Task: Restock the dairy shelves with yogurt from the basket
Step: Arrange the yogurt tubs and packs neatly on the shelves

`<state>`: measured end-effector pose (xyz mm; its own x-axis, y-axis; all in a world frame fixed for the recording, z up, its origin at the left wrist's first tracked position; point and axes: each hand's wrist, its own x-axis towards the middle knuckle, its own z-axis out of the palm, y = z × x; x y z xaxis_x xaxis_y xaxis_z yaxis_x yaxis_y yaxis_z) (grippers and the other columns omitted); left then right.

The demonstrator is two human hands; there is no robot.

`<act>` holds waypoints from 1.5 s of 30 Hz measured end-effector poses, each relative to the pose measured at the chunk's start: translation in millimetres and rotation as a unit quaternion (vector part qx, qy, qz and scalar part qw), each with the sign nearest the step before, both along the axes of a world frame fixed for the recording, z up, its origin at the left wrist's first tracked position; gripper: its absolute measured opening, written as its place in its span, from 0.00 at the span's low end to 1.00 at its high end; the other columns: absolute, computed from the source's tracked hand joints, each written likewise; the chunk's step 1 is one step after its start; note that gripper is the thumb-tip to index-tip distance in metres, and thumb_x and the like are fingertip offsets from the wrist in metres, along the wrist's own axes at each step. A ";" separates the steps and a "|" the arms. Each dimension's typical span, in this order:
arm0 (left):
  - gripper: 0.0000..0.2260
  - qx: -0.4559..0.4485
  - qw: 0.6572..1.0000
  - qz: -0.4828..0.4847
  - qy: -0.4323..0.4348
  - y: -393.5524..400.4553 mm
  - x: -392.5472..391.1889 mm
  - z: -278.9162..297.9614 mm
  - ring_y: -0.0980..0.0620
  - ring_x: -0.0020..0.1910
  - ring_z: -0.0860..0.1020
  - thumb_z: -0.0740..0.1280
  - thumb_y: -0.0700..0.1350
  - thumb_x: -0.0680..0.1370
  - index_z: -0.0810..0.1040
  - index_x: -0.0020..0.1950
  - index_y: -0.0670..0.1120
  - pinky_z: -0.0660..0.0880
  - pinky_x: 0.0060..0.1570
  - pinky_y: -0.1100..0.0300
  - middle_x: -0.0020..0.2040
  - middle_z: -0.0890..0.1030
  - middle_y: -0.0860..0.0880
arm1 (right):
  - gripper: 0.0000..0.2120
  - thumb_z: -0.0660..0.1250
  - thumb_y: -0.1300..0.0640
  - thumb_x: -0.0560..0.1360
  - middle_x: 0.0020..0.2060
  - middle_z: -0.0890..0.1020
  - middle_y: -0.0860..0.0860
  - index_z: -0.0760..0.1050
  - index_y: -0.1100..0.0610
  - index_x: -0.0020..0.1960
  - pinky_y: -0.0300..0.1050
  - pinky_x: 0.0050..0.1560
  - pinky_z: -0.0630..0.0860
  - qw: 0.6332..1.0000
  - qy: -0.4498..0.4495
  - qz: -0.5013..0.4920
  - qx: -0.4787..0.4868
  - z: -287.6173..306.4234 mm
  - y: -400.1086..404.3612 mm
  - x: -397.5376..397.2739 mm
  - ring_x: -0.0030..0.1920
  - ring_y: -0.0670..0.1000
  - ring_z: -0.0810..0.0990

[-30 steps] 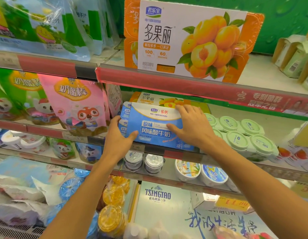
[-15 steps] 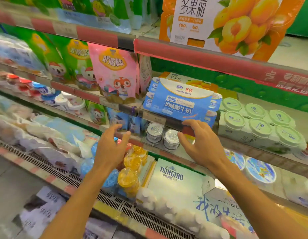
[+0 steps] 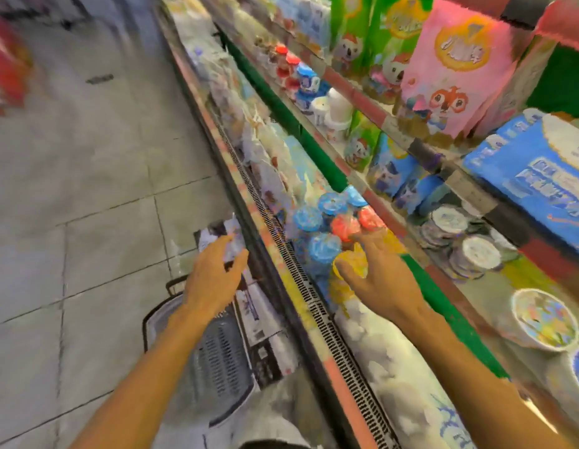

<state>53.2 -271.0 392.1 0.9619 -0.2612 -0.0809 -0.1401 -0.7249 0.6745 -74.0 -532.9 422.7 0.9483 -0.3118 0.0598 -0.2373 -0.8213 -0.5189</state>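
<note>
A person's left hand (image 3: 213, 270) hangs empty above the aisle floor, fingers loosely spread and holding nothing, just over the near end of a grey plastic basket (image 3: 217, 354) that stands on the pale floor tiles (image 3: 87, 189) against the foot of the chiller. The right hand (image 3: 375, 280), likewise empty with fingers spread and relaxed, is held out over the chiller's lowest level, its fingertips close to a cluster of blue-lidded and red-lidded cups (image 3: 330, 222) and yellow-lidded cups (image 3: 353, 264); whether it touches them cannot be told through the blur. What lies in the basket is indistinct, though pale printed packaging (image 3: 249, 306) shows along its far side. A blue multipack of yogurt (image 3: 534, 176) sits on the middle shelf at the right edge, well apart from both hands, next to a pink cheese-stick bag (image 3: 456, 69) with a cartoon animal. Below that shelf stand round white-lidded tubs (image 3: 476, 251) and a larger bowl-shaped tub (image 3: 544, 319). A slotted vent strip (image 3: 314, 306) runs along the chiller's front edge between the two forearms. The whole frame is smeared by motion.
</note>
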 end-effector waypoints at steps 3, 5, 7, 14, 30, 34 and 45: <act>0.19 -0.006 0.996 0.088 0.019 57.6 -6.5 -24.7 0.44 0.63 0.77 0.64 0.56 0.80 0.73 0.69 0.51 0.74 0.61 0.49 0.66 0.78 0.47 | 0.24 0.67 0.44 0.76 0.56 0.81 0.59 0.75 0.59 0.64 0.52 0.53 0.74 0.999 0.030 0.045 0.006 -23.8 33.2 19.9 0.57 0.61 0.79; 0.17 0.006 0.992 0.122 0.026 89.1 -12.3 -40.0 0.44 0.62 0.77 0.64 0.54 0.81 0.75 0.67 0.48 0.74 0.59 0.49 0.62 0.80 0.46 | 0.24 0.68 0.44 0.77 0.57 0.81 0.58 0.74 0.58 0.66 0.52 0.54 0.73 0.997 0.049 0.067 0.006 -38.6 51.8 31.6 0.58 0.61 0.78; 0.17 0.019 0.984 0.167 0.053 126.3 -18.8 -59.1 0.44 0.62 0.77 0.64 0.54 0.81 0.74 0.68 0.48 0.74 0.60 0.48 0.63 0.79 0.46 | 0.25 0.68 0.45 0.78 0.63 0.79 0.55 0.71 0.56 0.70 0.52 0.59 0.73 0.993 0.065 0.094 0.010 -55.7 75.6 46.0 0.63 0.59 0.77; 0.22 0.068 0.948 0.267 0.158 237.1 -23.4 -161.6 0.43 0.66 0.74 0.63 0.55 0.81 0.69 0.72 0.48 0.73 0.63 0.47 0.69 0.74 0.45 | 0.30 0.62 0.41 0.80 0.70 0.74 0.54 0.64 0.56 0.75 0.52 0.62 0.73 0.974 0.187 0.131 0.001 -139.1 171.7 98.2 0.68 0.56 0.73; 0.32 0.125 0.853 0.365 0.351 343.5 10.0 -538.6 0.38 0.67 0.71 0.63 0.59 0.80 0.58 0.78 0.45 0.72 0.63 0.41 0.72 0.69 0.41 | 0.45 0.61 0.36 0.79 0.68 0.73 0.62 0.46 0.64 0.80 0.54 0.60 0.73 0.882 0.456 0.006 0.118 -545.5 273.6 179.7 0.59 0.61 0.76; 0.28 0.100 0.843 0.396 0.351 349.9 17.5 -595.3 0.37 0.52 0.79 0.64 0.58 0.80 0.64 0.71 0.40 0.77 0.49 0.45 0.58 0.78 0.39 | 0.44 0.57 0.34 0.79 0.65 0.76 0.64 0.44 0.62 0.80 0.57 0.54 0.77 0.883 0.451 -0.041 0.122 -612.1 278.3 175.8 0.58 0.64 0.79; 0.19 0.123 0.863 0.415 0.258 378.0 10.2 -518.5 0.43 0.41 0.78 0.63 0.58 0.81 0.69 0.55 0.41 0.78 0.41 0.48 0.44 0.78 0.43 | 0.34 0.58 0.43 0.82 0.33 0.75 0.58 0.54 0.66 0.77 0.45 0.26 0.65 0.929 0.345 0.021 0.134 -537.3 295.2 201.8 0.29 0.55 0.73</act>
<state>63.3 107.0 -126.3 0.6281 0.5883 -0.5093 0.7706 -0.5611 0.3023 127.8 -237.6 -114.6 0.7435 -0.1888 -0.6415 -0.5599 -0.7002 -0.4429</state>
